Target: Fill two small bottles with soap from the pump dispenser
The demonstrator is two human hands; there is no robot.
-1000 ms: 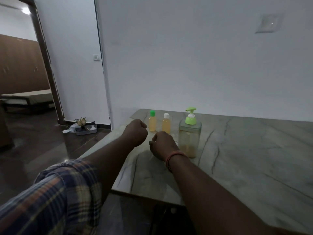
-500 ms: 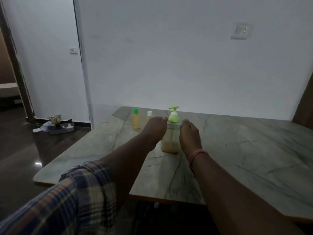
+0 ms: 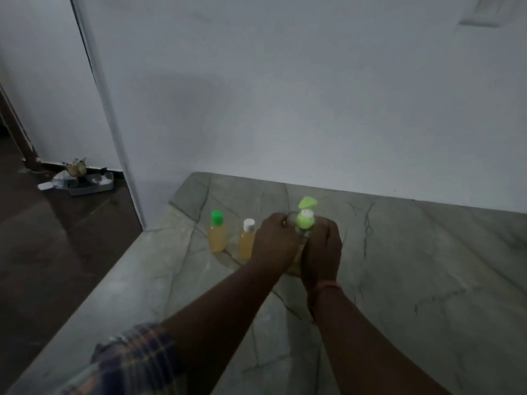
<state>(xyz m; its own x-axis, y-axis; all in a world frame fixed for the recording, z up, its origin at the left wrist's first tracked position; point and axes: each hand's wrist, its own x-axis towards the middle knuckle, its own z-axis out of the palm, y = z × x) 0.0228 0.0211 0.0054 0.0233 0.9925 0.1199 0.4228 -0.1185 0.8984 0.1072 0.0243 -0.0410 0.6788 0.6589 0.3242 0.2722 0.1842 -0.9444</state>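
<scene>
Both hands clasp the dispenser [image 3: 305, 220] on the table [image 3: 427, 266]: left hand [image 3: 275, 240] curled round its left side, right hand [image 3: 323, 252] round its right. Just left of it stand the white-capped bottle [image 3: 247, 240], then the green-capped bottle [image 3: 217, 235].

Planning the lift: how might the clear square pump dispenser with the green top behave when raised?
The clear square pump dispenser seems rigid and probably light, since little soap showed. Left hand and right hand grip opposite sides, so tipping seems unlikely.
</scene>
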